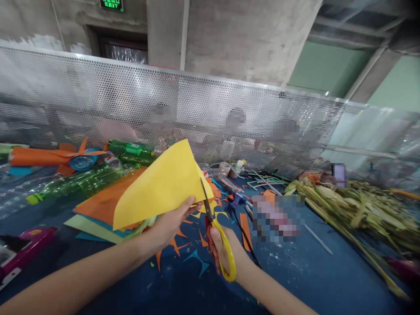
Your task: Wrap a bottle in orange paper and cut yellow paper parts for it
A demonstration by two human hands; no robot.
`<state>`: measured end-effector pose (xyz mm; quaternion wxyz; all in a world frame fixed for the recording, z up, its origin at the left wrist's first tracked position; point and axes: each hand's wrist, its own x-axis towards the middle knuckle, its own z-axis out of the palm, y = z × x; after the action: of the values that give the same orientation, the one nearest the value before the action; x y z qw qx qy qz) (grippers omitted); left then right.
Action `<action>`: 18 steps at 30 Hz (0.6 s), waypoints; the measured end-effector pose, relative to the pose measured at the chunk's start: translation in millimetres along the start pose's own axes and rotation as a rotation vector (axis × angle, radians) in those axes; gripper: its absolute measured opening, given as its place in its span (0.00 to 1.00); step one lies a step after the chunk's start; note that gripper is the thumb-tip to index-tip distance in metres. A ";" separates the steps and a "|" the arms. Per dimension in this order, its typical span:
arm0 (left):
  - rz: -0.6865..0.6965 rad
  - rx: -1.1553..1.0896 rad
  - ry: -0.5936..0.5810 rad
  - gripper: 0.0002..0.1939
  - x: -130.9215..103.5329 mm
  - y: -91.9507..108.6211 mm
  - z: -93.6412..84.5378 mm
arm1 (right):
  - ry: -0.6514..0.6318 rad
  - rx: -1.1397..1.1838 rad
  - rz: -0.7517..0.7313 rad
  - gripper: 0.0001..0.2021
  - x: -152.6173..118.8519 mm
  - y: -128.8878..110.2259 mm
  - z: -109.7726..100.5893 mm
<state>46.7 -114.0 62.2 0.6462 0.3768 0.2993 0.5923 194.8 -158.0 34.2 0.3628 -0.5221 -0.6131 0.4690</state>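
Observation:
A large yellow sheet (pixel 157 183) is raised above the blue table, curling at its left end. My left hand (pixel 175 218) pinches its lower edge near the right end. My right hand (pixel 226 249) is closed round the handles of yellow-and-red scissors (pixel 225 251). Their dark blades point up, parted a little at the sheet's right end, just right of my left fingertips. Below both hands lie orange, yellow and blue paper scraps (pixel 197 260). Under the yellow sheet is a stack of orange, blue and pale green paper (pixel 98 201).
Green plastic bottles (pixel 70 181) and an orange paper roll (pixel 39 156) lie at the left, a purple device (pixel 29 249) nearer. Dried husks (pixel 354 214) spread over the right. Behind a perforated metal screen (pixel 131 92) people show faintly. An orange strip (pixel 245 232) lies right of the scissors.

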 end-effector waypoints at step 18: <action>0.033 0.298 -0.106 0.13 -2.2 -14.1 -8.1 | -0.094 -0.213 -0.296 0.26 0.0 3.6 -16.5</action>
<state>47.3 -115.3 45.9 0.5883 0.5039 0.3431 0.5313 211.3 -154.7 35.7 0.3416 -0.4392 -0.7456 0.3668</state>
